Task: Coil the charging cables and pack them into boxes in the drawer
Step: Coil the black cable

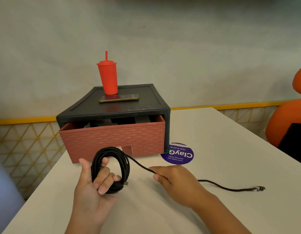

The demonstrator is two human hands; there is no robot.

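A: Where is the charging cable [141, 165] just now?

B: Most of it is wound into a loose coil [125, 166] around the fingers of the person's left hand [92, 188], held palm-up just above the bench [214, 132]. That is right in front of the drawer [112, 141], which stands partly pulled out. The left hand's fingers curl through the loops and grip them. One plug [125, 184] pokes out at the bottom of the coil.

A: And the right hand [173, 179]?

B: It pinches the free strand a little way from the coil. Behind it the tail [222, 187] lies along the bench and ends in the far plug [260, 188].

A: How would the person find it to handle?

B: Light and limp, most likely. The sheath looks braided, so it is probably grippy rather than slick. It will not hold a shape by itself, and the loops would likely spring apart if the left fingers slackened. The plugs are the stiff parts, and their necks are the spots to spare from sharp bends.

A: So where should it be held?

B: On the strand itself, as the right hand does now, not by a plug. For the lift to the drawer, a grip across all the loops at once seems safest.
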